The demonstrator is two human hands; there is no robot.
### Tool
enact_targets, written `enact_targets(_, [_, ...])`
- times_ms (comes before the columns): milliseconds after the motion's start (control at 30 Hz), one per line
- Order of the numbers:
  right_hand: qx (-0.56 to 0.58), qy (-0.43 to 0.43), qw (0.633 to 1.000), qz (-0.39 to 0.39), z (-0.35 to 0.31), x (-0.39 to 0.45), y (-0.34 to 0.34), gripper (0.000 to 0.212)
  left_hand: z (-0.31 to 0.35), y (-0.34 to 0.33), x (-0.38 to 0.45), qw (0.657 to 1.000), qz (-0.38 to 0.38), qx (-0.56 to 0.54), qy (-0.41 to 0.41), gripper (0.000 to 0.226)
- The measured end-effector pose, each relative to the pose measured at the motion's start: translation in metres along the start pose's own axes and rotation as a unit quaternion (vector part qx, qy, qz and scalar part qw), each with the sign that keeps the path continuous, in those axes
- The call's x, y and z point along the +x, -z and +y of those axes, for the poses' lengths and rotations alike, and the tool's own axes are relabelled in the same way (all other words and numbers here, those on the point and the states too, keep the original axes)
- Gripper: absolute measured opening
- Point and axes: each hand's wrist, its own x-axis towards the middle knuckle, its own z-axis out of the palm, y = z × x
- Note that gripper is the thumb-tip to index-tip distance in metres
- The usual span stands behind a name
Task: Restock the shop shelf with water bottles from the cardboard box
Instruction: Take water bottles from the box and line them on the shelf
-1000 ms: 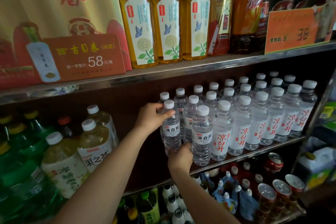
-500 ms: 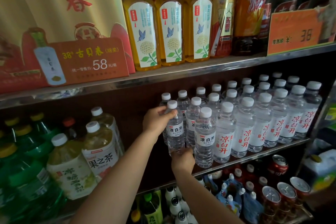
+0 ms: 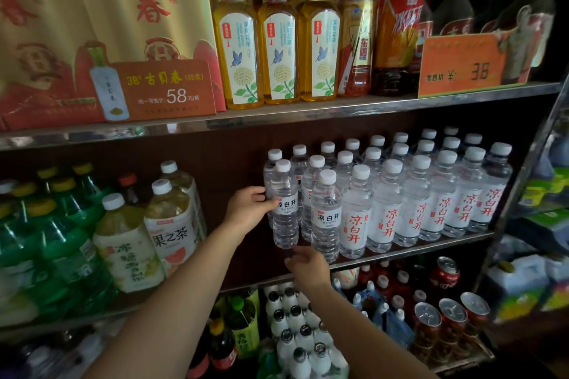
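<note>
A small clear plastic water bottle with a white screw cap (image 3: 284, 209) stood upright at the left end of the rows of water bottles on the middle metal shelf (image 3: 400, 251) of a shop rack. It was see-through from cap to base, ribbed below the shoulder, with a white band label around its middle carrying black Chinese characters. The left hand (image 3: 248, 209) gripped this bottle from its left side, thumb across the front of the label and fingers curled behind it. The right hand (image 3: 304, 264) reached up from below, fingers loosely bent, with its fingertips touching the bottle's base at the shelf's front lip; whether they pinched it could not be told. Just beside it on the right stood a matching bottle with the same black-lettered label (image 3: 326, 218), and beyond that ran tightly packed rows of taller clear bottles with red lettering on white labels (image 3: 431, 203), all white-capped. To the left of the held bottle, across a gap of dark shelf back, stood large pale yellow tea bottles (image 3: 172, 221) and green plastic bottles with yellow caps (image 3: 55, 224). The upper shelf carried golden jasmine tea bottles with green neck labels (image 3: 277, 34) and an orange price card reading 58 (image 3: 166, 89). Red drink cans (image 3: 443, 277) sat on the shelf beneath.
</note>
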Motion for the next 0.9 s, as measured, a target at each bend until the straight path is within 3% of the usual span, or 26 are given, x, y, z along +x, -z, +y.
enact_targets(167, [-0.039, 0.013, 0.999, -0.021, 0.016, -0.023, 0.026, 0.034, -0.006, -0.006, -0.043, 0.998, -0.009, 0.059, 0.002, 0.053])
enact_targets(300, [-0.086, 0.015, 0.994, -0.064, 0.043, -0.047, 0.042, 0.034, -0.039, -0.007, -0.091, 0.993, -0.037, 0.099, 0.058, 0.051])
enact_targets(633, [-0.150, -0.056, 0.970, -0.183, 0.145, -0.113, 0.043, 0.040, -0.135, -0.021, -0.214, 0.973, -0.087, 0.014, 0.213, 0.045])
enact_targets(767, [-0.186, -0.093, 0.953, -0.220, 0.188, -0.131, 0.029, 0.043, -0.181, -0.029, -0.245, 0.951, -0.094, -0.069, 0.286, 0.039])
enact_targets(900, [-0.183, -0.155, 0.940, -0.241, 0.265, -0.143, 0.003, 0.034, -0.254, -0.046, -0.273, 0.924, -0.135, -0.061, 0.352, 0.045])
